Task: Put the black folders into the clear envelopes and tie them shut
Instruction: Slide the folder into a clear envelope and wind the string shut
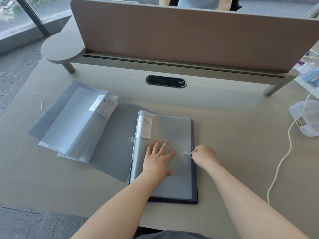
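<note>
A black folder (pixel 194 192) lies in front of me inside a clear envelope (pixel 174 128) with a white "20" label near its top left. My left hand (pixel 158 159) rests flat on the envelope, fingers spread. My right hand (pixel 203 155) pinches the thin white string (pixel 189 155) at the round button (pixel 185 154) on the envelope's right edge. To the left lies a second clear envelope (pixel 114 135), flap open, with another folder (pixel 77 121) and its "20" label on top, tilted. A loose string (pixel 40 100) trails at the far left.
A brown divider panel (pixel 189 35) on a raised shelf crosses the back of the desk. A black cable port (pixel 166 81) is set in the desk. At the right are a clear plastic box (pixel 305 118), a white cable (pixel 283 161) and small packages. Someone sits behind the divider.
</note>
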`<state>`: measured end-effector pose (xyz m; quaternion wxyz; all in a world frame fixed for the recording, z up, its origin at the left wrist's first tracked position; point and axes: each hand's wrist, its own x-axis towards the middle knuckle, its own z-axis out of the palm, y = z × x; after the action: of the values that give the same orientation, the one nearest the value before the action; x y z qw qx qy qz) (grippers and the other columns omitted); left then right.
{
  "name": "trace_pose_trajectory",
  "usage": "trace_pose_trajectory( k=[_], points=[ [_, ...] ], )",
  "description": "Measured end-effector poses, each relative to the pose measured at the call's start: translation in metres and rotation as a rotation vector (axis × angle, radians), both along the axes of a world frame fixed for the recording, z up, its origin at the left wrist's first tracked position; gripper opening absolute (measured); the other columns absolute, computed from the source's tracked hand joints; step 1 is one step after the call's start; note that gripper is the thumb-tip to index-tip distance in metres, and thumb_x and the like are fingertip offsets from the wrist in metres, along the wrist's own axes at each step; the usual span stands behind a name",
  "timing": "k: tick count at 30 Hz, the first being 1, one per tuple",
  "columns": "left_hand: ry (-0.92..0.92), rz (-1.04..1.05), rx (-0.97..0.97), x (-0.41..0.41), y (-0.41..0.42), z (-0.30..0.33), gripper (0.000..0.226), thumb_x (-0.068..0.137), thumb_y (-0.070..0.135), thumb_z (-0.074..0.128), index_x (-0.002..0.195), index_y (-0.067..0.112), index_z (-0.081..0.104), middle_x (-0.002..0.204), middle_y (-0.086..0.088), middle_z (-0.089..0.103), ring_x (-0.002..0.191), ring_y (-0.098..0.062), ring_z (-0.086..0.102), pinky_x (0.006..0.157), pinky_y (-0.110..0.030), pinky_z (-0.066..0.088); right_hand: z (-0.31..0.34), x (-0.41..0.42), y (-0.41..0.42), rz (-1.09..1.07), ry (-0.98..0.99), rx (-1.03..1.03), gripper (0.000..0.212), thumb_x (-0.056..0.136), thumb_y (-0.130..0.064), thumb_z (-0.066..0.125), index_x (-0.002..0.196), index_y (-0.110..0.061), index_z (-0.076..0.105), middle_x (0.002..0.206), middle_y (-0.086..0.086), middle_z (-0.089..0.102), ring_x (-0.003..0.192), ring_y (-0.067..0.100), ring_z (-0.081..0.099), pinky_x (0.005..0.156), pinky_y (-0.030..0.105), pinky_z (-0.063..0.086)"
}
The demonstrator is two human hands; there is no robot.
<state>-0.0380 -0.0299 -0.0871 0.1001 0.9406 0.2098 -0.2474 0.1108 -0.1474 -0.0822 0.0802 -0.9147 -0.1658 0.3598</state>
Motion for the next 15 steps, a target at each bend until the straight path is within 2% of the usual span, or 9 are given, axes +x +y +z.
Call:
trace_pose_trajectory(
  k=[3, 7, 10, 15],
  points=[
    [0.008, 0.007, -0.009, 0.0, -0.001, -0.001, 0.089, 0.084, 0.056, 0.066, 0.154, 0.047, 0.011, 0.168, 0.001, -0.01, 0.153, -0.031, -0.01, 0.122, -0.051, -0.004, -0.001, 0.004, 0.009, -0.017, -0.034, 0.039, 0.022, 0.09, -0.02, 0.052, 0.086, -0.012, 0.071, 0.09, 0.011, 0.071, 0.09, 0.032, 0.066, 0.068, 0.029, 0.046],
    [0.022, 0.003, -0.007, -0.001, 0.0, -0.002, 0.089, 0.085, 0.057, 0.064, 0.155, 0.047, 0.01, 0.168, 0.001, -0.011, 0.153, -0.031, -0.011, 0.122, -0.051, -0.004, -0.004, 0.005, 0.021, -0.049, -0.045, 0.095, 0.023, 0.089, -0.021, 0.051, 0.077, -0.009, 0.067, 0.076, 0.009, 0.065, 0.077, 0.031, 0.061, 0.064, 0.029, 0.043],
    [0.022, 0.005, -0.01, -0.001, 0.0, -0.002, 0.089, 0.084, 0.057, 0.065, 0.155, 0.047, 0.011, 0.168, 0.001, -0.011, 0.153, -0.03, -0.011, 0.122, -0.051, -0.005, -0.007, 0.001, 0.018, -0.103, -0.059, 0.17, 0.021, 0.088, -0.026, 0.056, 0.078, -0.009, 0.065, 0.074, 0.004, 0.066, 0.075, 0.03, 0.063, 0.064, 0.033, 0.049],
    [-0.061, 0.03, -0.012, -0.005, 0.002, 0.002, 0.087, 0.082, 0.054, 0.068, 0.154, 0.039, 0.022, 0.169, 0.0, -0.002, 0.154, -0.028, -0.006, 0.122, -0.048, -0.005, -0.014, -0.002, 0.003, -0.224, -0.112, 0.283, 0.016, 0.091, -0.03, 0.059, 0.092, -0.014, 0.059, 0.084, -0.001, 0.063, 0.081, 0.026, 0.06, 0.066, 0.033, 0.041]
  ],
)
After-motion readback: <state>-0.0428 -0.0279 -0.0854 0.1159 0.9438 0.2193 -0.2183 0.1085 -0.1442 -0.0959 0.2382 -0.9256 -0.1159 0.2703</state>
